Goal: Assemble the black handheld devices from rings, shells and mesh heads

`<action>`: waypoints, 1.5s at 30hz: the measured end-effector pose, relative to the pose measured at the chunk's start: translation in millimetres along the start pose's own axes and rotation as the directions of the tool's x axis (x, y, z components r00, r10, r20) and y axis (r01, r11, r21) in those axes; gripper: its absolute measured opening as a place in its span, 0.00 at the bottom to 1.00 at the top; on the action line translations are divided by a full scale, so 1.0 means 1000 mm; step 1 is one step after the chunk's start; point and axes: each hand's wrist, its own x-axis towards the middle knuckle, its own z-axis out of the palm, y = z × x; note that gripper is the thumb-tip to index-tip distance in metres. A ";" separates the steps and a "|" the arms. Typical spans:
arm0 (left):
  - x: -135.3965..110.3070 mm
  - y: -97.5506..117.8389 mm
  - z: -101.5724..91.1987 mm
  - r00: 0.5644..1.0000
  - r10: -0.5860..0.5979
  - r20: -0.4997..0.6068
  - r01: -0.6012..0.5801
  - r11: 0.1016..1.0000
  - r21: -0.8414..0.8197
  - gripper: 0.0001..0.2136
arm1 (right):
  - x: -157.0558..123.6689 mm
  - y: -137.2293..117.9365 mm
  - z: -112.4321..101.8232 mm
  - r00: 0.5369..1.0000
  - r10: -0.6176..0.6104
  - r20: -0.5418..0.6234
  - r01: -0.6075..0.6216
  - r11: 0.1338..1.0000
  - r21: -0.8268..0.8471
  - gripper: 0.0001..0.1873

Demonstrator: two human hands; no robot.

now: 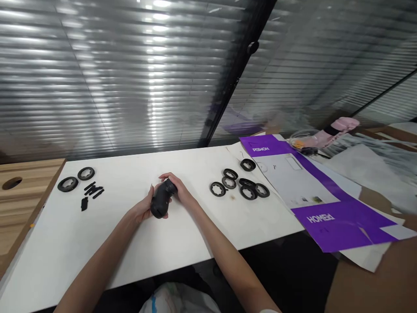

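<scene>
A curved black tubular part [160,201], thick as a fist, is held between my two hands above the white table. My left hand [145,208] wraps its lower body from the left, with some fingers hidden beneath. At the upper right end, my right hand [177,187] has its fingers closed around a narrower collar [170,187]. To the right lie several black rings with notched inner edges [230,182], some overlapping. Two more such rings [67,184] rest at the far left, beside several short black strips [93,190] and a small black piece [84,204].
An unfolded purple and white carton [309,217] covers the table's right end. Behind it are a pink object with a black band [339,128] and crumpled clear plastic [365,161]. A wooden board [29,195] adjoins the left edge. Blinds behind glass [130,78] stand along the back.
</scene>
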 end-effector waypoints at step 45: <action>-0.003 0.018 0.014 0.998 0.068 0.019 -0.069 0.993 0.093 0.45 | 0.013 -0.022 0.005 0.992 0.069 0.102 -0.049 0.981 -0.190 0.21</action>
